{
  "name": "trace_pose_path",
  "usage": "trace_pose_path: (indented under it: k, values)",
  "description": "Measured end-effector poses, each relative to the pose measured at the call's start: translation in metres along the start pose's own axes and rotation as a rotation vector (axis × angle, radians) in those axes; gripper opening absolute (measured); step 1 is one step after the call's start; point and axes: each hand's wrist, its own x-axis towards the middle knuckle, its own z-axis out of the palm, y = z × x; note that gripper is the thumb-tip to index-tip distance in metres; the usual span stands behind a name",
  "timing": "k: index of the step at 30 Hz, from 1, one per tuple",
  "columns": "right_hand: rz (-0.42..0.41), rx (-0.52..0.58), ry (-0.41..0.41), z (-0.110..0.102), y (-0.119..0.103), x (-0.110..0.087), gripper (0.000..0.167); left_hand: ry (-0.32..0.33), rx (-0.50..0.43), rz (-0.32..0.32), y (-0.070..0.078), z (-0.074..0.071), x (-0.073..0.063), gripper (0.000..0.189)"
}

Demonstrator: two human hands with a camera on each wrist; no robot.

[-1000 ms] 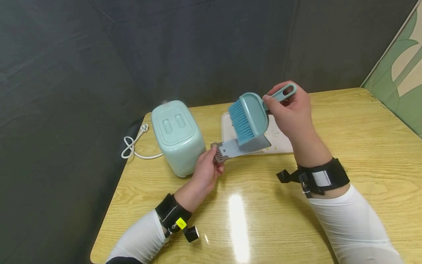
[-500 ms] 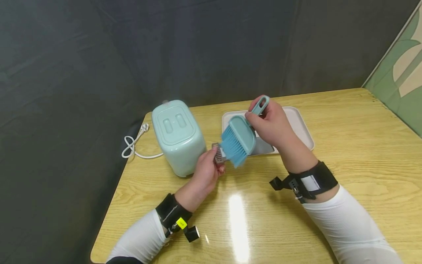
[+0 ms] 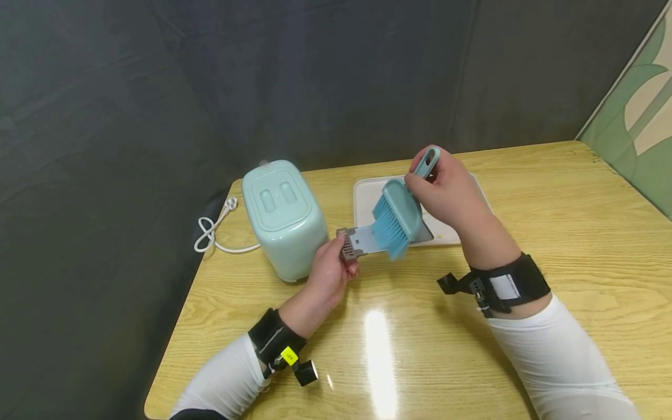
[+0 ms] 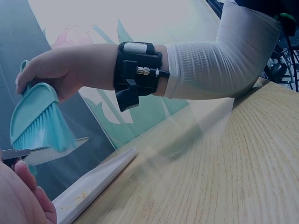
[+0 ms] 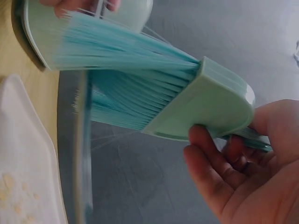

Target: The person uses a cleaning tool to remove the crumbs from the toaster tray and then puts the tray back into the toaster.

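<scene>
A toaster crumb tray (image 3: 362, 240), a flat metal plate with a slotted grey end, is pinched at that end between the thumb and fingers of my left hand (image 3: 326, 271). My right hand (image 3: 446, 189) grips the handle of a light-blue hand brush (image 3: 403, 207). The bristles (image 5: 126, 79) fan out and bend against the plate, covering its middle in the head view. Beneath the plate lies a white tray (image 3: 364, 201), with pale crumbs (image 5: 9, 193) scattered in it. The right hand and brush hide part of that tray.
A mint-green toaster (image 3: 286, 233) with its lid on stands just left of my left hand. Its white cord and plug (image 3: 212, 230) lie on the wooden table (image 3: 430, 350) by the left edge. A dark curtain (image 3: 336, 76) hangs behind.
The brush swept left and down along the plate toward the slotted end, then came partway back right. My left hand and the crumb tray have stayed almost still.
</scene>
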Motion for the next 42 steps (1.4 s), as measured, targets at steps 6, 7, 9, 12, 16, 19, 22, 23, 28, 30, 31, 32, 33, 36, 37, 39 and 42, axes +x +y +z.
trace_pose_path:
  k: [6,7,9,12,16,19,22,23,28,30,31,32,33,36,37,39,42]
  values:
    - [0.017,-0.039,-0.004,-0.017,0.009,0.005,0.015,0.007,0.003,0.003,0.0,0.001,0.0,0.045]
    - [0.016,-0.054,0.0,-0.019,0.01,0.005,0.015,0.007,0.003,0.003,0.0,0.001,0.0,0.044]
    - [0.014,-0.08,0.006,-0.023,0.013,0.007,0.014,0.006,0.005,0.004,0.0,0.001,0.0,0.044]
    - [0.019,-0.119,0.004,-0.027,0.016,0.008,0.013,0.006,0.006,0.004,0.0,0.001,0.0,0.043]
    - [0.042,-0.158,-0.002,-0.031,0.019,0.009,0.015,0.0,0.014,0.01,0.0,0.001,-0.001,0.044]
    - [0.046,-0.177,0.003,-0.033,0.019,0.008,0.015,-0.006,0.026,0.017,0.0,0.001,-0.002,0.044]
    - [0.04,-0.177,0.023,-0.034,0.02,0.008,0.016,-0.009,0.031,0.021,0.0,0.0,-0.002,0.045]
    - [0.038,-0.168,0.033,-0.034,0.02,0.008,0.017,-0.009,0.031,0.021,0.0,0.0,-0.002,0.045]
    - [0.028,-0.035,0.148,-0.033,0.017,0.008,0.018,-0.009,0.035,0.032,-0.001,-0.001,0.0,0.045]
    - [-0.004,0.051,0.205,-0.031,0.015,0.008,0.014,-0.009,0.04,0.036,-0.001,-0.002,0.0,0.045]
    - [-0.023,0.094,0.231,-0.031,0.013,0.008,0.011,-0.007,0.04,0.034,-0.001,-0.002,0.0,0.045]
    - [-0.04,0.136,0.25,-0.03,0.012,0.007,0.009,-0.007,0.043,0.033,-0.001,-0.002,0.0,0.044]
    - [-0.056,0.174,0.265,-0.029,0.01,0.007,0.008,-0.01,0.045,0.033,-0.001,-0.002,0.001,0.045]
    - [-0.082,0.29,0.268,-0.024,0.006,0.005,0.008,-0.016,0.051,0.025,0.0,-0.001,0.0,0.045]
    - [-0.085,0.322,0.259,-0.022,0.005,0.004,0.008,-0.017,0.052,0.02,0.0,-0.002,0.001,0.045]
    - [-0.08,0.38,0.222,-0.016,0.003,0.003,0.009,-0.017,0.057,0.012,0.0,-0.002,0.0,0.045]
    - [-0.049,0.455,0.152,-0.005,0.0,0.002,0.009,-0.017,0.061,0.008,-0.001,-0.001,0.0,0.045]
